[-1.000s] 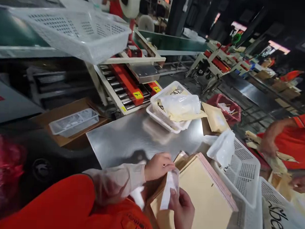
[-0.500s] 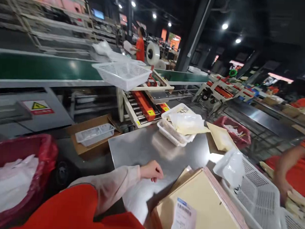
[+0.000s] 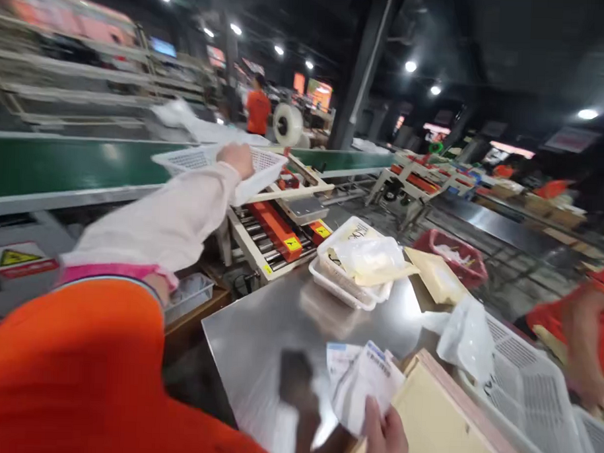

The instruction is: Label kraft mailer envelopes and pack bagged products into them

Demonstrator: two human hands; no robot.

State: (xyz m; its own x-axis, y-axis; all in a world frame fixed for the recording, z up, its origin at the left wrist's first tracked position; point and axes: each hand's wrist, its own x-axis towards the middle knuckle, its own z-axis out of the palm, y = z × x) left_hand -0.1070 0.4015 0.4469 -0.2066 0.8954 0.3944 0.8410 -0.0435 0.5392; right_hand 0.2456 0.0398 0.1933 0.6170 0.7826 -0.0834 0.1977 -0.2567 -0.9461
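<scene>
1. Left grip [image 3: 237, 159]: it lies over a basket [image 3: 258, 183] by the green belt [image 3: 86, 166]; its fingers are hidden, so I cannot tell whether they close on the rim. The arm masks part of the basket, and its contents cannot be made out.
2. Right grip [image 3: 386, 431]: narrow, thumb pressed over the lower end of a fan of labels [image 3: 368, 384], which it holds above the near part of the bench [image 3: 258, 337].
3. Containers beyond the right grip: two stacked trays [image 3: 346, 295] on the bench, bearing lettered bags [image 3: 357, 230], a clear packet [image 3: 377, 254] and a tan flap; farther off, one red bin [image 3: 425, 243] with pale scraps in it.
4. Right of the right grip: one crate [image 3: 538, 393], a white bag [image 3: 469, 338] over its left end; part of a second crate shows at the edge.
5. Below the left grip, under the arm: one carton [image 3: 194, 317] with a clear tub [image 3: 193, 294] inside.
6. Direction: the labels' long axes run away from the right grip, blue-printed ends outermost; the front one leans right.
7. Count: at least two labels, overlapped; one envelope stack [image 3: 441, 416] beside the right grip, its number unreadable; one loose envelope [image 3: 439, 274] beyond.
</scene>
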